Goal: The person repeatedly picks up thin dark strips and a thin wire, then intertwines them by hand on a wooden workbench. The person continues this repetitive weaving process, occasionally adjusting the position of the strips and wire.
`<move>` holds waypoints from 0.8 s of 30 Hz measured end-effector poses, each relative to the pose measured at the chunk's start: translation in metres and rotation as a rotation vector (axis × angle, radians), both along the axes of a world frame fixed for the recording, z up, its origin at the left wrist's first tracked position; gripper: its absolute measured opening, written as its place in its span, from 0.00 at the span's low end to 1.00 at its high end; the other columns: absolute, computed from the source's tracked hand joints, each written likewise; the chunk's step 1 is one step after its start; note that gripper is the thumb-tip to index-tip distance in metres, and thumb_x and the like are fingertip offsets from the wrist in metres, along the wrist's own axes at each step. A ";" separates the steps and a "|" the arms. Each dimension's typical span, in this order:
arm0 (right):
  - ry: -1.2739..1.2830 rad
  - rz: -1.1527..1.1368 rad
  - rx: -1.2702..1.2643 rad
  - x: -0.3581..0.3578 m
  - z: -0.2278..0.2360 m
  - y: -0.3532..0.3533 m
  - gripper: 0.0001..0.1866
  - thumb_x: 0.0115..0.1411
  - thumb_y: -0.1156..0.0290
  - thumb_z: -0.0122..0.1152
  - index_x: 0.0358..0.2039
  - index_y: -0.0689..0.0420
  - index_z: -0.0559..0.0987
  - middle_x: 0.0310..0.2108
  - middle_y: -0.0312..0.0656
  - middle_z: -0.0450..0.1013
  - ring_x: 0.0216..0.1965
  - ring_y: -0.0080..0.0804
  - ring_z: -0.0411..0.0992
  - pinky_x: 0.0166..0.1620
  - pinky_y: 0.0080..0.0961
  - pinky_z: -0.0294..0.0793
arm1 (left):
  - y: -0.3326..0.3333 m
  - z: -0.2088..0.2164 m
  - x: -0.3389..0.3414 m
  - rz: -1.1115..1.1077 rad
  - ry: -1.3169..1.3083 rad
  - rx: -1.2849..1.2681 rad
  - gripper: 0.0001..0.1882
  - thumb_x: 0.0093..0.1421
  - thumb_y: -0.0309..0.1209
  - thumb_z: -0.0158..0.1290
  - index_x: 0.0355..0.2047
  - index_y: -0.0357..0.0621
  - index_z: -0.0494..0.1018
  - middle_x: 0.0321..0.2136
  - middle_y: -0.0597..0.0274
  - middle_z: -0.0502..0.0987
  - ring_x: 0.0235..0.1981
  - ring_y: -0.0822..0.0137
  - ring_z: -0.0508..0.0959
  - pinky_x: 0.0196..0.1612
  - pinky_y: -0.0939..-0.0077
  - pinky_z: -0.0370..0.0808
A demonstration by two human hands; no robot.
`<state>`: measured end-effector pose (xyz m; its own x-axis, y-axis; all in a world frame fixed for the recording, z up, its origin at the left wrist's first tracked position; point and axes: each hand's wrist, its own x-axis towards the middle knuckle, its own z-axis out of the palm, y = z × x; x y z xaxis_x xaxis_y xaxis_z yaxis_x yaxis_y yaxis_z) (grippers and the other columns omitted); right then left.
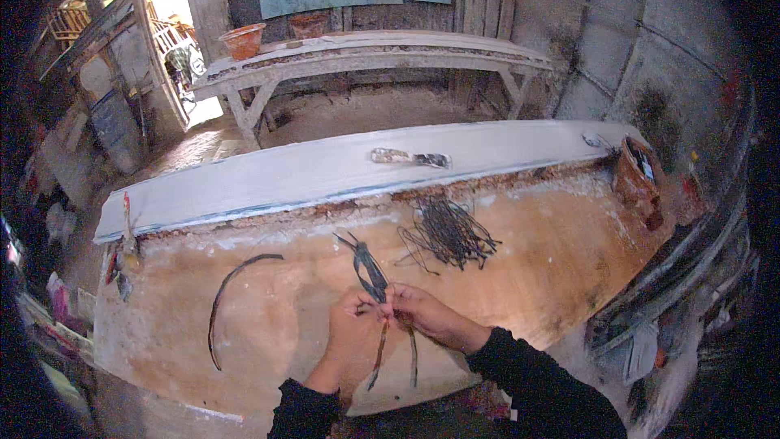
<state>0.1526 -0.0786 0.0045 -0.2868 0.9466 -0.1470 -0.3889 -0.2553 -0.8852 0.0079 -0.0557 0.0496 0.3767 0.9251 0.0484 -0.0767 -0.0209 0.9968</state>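
Observation:
My left hand (351, 327) and my right hand (429, 315) meet over the near middle of a wooden tabletop, fingers pinched on a bundle of dark strips (370, 273). The strips stand out beyond my fingertips in a narrow loop with forked ends. Two thin strip ends, one of them brownish, hang down below my hands toward the near edge. How the strips cross between my fingers is hidden. Left of my hands, a single curved dark strip (218, 306) lies on the wood. Beyond them sits a tangled pile of thin dark strips (452, 232).
A white raised board (284, 179) runs along the table's far side, with a worn, paint-marked handled tool (410, 158) on it. A brown pot (636, 175) stands at the right end; a brush (127, 223) is at the left. Behind is a whitish bench (366, 53) with clay pots (243, 41).

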 end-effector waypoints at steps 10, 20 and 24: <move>-0.181 -0.135 -0.071 0.006 0.003 -0.004 0.08 0.56 0.68 0.52 0.32 0.60 0.72 0.30 0.39 0.73 0.33 0.24 0.71 0.36 0.19 0.70 | 0.009 -0.022 -0.007 -0.028 -0.089 -0.539 0.06 0.47 0.19 0.54 0.21 0.38 0.66 0.19 0.60 0.72 0.19 0.71 0.72 0.22 0.80 0.68; -0.193 -0.128 0.042 0.003 0.008 -0.005 0.08 0.54 0.74 0.53 0.33 0.65 0.73 0.28 0.41 0.73 0.30 0.26 0.72 0.36 0.21 0.71 | 0.011 -0.023 -0.017 -0.198 -0.334 -0.484 0.02 0.50 0.20 0.49 0.24 0.35 0.67 0.24 0.56 0.72 0.24 0.69 0.72 0.27 0.76 0.70; -0.354 -0.213 0.120 0.004 -0.006 -0.002 0.06 0.54 0.74 0.54 0.31 0.63 0.74 0.29 0.40 0.72 0.31 0.25 0.70 0.36 0.20 0.70 | 0.006 -0.033 -0.013 -0.061 -0.225 -0.465 0.02 0.52 0.21 0.48 0.25 0.36 0.66 0.23 0.57 0.72 0.23 0.70 0.72 0.26 0.78 0.70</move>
